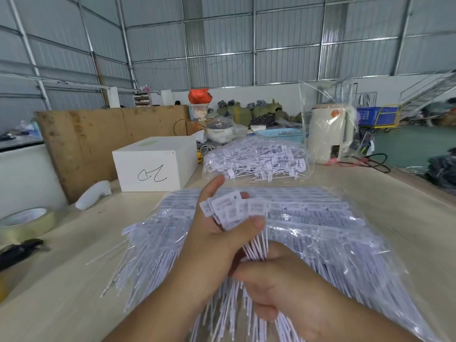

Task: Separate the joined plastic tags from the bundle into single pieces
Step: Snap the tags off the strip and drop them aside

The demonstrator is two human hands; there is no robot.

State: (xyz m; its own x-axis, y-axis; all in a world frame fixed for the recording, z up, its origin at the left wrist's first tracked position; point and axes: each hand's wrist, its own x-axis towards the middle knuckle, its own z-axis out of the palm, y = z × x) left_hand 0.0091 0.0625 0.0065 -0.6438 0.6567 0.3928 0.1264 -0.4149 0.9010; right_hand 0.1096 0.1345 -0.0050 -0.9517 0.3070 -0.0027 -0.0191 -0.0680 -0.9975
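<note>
Both hands (217,233) grip tags (232,208) above the bundle (320,233)

Your left hand (217,233) and right hand (283,282) were bare: no gloves, rings, or wristwear in view. Both forearms showed uncovered to the frame edge, no sleeve visible. Nails on your fingers (257,222) were short, unpainted.

Corrugated metal walls (283,45) on steel framing enclose a warehouse hall. Green floor (404,146) at right, below a metal staircase (429,92). Pale wooden worktable (61,280) in foreground.
</note>
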